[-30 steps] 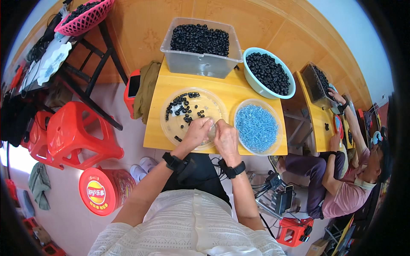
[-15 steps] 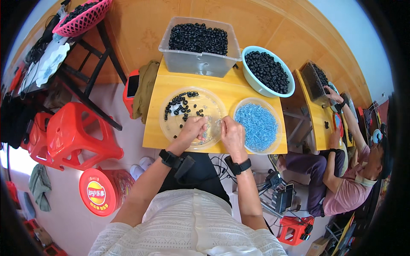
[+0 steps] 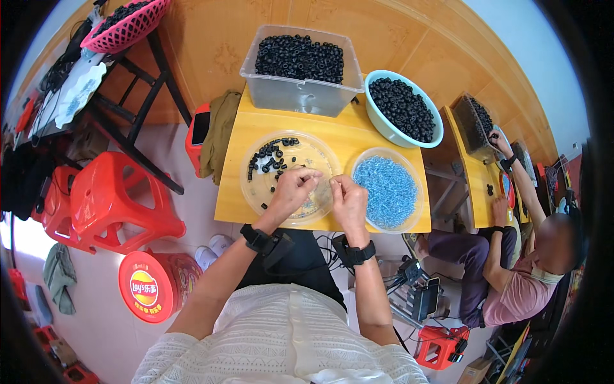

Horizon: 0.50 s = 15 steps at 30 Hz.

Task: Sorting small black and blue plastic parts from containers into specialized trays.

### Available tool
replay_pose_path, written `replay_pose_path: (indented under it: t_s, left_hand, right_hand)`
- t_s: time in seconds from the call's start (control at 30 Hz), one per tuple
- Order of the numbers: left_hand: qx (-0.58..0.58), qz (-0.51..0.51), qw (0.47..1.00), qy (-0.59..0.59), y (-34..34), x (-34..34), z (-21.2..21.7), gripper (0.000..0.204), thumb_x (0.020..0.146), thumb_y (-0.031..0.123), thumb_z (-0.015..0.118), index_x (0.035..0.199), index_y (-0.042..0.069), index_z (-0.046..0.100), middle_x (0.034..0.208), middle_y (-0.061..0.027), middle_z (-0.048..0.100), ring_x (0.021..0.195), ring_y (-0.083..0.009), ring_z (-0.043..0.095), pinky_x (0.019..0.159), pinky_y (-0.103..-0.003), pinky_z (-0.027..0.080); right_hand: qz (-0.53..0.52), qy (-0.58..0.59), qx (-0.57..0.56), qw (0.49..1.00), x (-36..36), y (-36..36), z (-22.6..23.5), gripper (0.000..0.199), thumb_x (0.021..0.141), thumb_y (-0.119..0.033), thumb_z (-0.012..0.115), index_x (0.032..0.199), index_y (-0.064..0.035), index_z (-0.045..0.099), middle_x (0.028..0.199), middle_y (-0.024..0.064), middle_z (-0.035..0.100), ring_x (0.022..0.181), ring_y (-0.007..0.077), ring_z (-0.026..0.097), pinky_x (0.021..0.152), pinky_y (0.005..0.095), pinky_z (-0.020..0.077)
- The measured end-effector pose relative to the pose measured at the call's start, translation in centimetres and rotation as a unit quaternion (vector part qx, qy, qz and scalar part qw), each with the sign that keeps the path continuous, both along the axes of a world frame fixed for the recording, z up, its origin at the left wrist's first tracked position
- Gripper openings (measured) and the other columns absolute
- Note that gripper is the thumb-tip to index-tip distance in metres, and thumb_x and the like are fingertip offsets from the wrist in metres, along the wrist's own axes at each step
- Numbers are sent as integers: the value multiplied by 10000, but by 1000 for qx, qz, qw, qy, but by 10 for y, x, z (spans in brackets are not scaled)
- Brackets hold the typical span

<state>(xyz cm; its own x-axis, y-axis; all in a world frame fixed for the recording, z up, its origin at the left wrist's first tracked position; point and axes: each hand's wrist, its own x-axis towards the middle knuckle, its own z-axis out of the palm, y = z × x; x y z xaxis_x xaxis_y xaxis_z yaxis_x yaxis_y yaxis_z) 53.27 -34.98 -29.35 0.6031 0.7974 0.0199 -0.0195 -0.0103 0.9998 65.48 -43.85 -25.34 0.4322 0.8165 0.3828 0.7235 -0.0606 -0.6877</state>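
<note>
My left hand [image 3: 295,191] is over the round clear tray [image 3: 249,193], thumb and fingertips pinched together and pointing toward the other hand. Facing it across a small gap at the tray's right edge, my right hand [image 3: 350,200] is closed in a pinch. Whatever lies between the fingertips of either hand is too small to make out. Small black ring-shaped pieces [image 3: 265,153] are scattered in the tray's far left part. Right of my right hand is a clear round dish holding many small light-blue translucent pieces [image 3: 387,192].
At the table's back stand a clear bin [image 3: 300,95] and a pale-blue basin [image 3: 409,137], both full of black pieces. Red stools [image 3: 121,201] and a red tub [image 3: 153,287] are on the left. On the right, a person in pink [image 3: 524,291] works at another table [image 3: 470,185].
My left hand has risen slightly, its fingertips now reaching up and right. My right hand stays nearly in place. At the other table, the person's raised hand has shifted slightly.
</note>
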Motion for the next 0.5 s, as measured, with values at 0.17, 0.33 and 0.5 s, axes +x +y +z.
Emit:
replay_pose_path:
  t_s: [0.17,0.33,0.5]
  left_hand:
    - [-139,-81,985,-57,-8,-7,9,281,795,63,605,1068,-5,600,906,-41,622,703,-81,569,617,-211,483]
    - [-161,-87,977,-109,-15,-2,8,234,797,56,630,1019,-11,602,915,-50,627,736,-76,580,615,-210,488]
    - [-149,-35,979,-133,-17,3,10,184,819,57,620,985,-21,607,862,-53,645,675,-61,573,565,-196,484]
  right_hand:
    - [-8,176,10,984,7,0,-11,98,815,-72,587,775,8,624,522,28,503,480,74,441,456,249,355]
    - [11,337,-6,942,7,1,-14,104,820,-72,594,776,13,634,581,-39,528,546,28,425,497,208,344]
    - [15,463,26,886,-2,-1,-5,120,837,-93,601,804,14,644,619,-53,530,553,20,410,504,195,327]
